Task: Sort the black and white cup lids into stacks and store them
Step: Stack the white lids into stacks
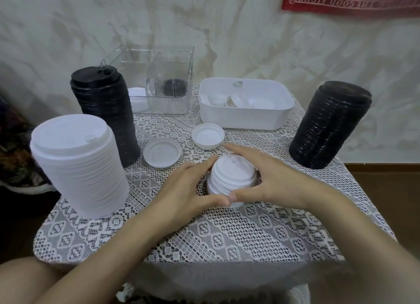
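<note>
- Cupping the short white stack (231, 178) between both palms, you are working at the middle of the table (227, 231).
- Your left hand (188, 185) is wrapping the stack's left side and your right hand (272, 178) its right side. Fingers and thumbs are curling round it, and the two thumb tips are meeting at the near edge. Both grips are clamped on this one stack, which is sitting on the cloth.
- Sorting is looking well advanced. The tall white stack (77, 167) is standing at the near left, the left black stack (106, 112) just behind it, and the right black stack (329, 126) well apart at the right edge.
- Two white lids are lying loose and upturned beyond your hands: the nearer loose lid (162, 152) and the farther loose lid (208, 136). You are probably going to add both to a white stack.
- Storing is looking barely begun. The clear divided container (172, 60) at the back is showing a few black lids in one compartment and a few white ones in another. The white bin (241, 119) beside it is holding some pale pieces, too unclear to name.
- All three tall stacks, and the short one in your hands, are waiting outside the containers.
</note>
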`<state>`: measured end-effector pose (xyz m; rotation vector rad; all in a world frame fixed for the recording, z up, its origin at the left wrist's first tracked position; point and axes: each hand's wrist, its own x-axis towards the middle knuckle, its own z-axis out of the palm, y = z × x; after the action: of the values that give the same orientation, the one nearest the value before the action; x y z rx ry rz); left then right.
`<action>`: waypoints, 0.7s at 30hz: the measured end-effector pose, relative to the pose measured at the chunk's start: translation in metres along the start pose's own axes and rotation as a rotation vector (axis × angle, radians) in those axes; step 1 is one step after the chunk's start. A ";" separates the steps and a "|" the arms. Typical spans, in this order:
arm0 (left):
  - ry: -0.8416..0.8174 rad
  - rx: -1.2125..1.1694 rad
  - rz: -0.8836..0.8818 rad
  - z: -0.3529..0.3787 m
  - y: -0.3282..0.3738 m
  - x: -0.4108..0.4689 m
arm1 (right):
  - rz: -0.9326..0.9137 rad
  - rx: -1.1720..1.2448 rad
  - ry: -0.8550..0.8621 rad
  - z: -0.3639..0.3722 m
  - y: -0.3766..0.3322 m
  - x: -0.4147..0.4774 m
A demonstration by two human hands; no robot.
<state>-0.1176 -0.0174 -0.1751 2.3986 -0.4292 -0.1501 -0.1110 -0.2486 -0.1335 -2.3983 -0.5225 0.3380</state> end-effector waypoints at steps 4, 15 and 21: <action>0.011 -0.013 0.030 0.000 -0.001 0.000 | 0.012 0.051 0.035 -0.004 0.005 0.000; 0.025 -0.019 0.091 -0.004 0.002 -0.003 | 0.025 0.104 0.189 -0.001 0.004 0.002; 0.064 -0.061 0.070 0.002 -0.001 -0.002 | 0.062 0.108 0.273 -0.004 0.007 0.002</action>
<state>-0.1200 -0.0172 -0.1775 2.3183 -0.4718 -0.0543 -0.1061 -0.2545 -0.1354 -2.3103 -0.2989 0.0609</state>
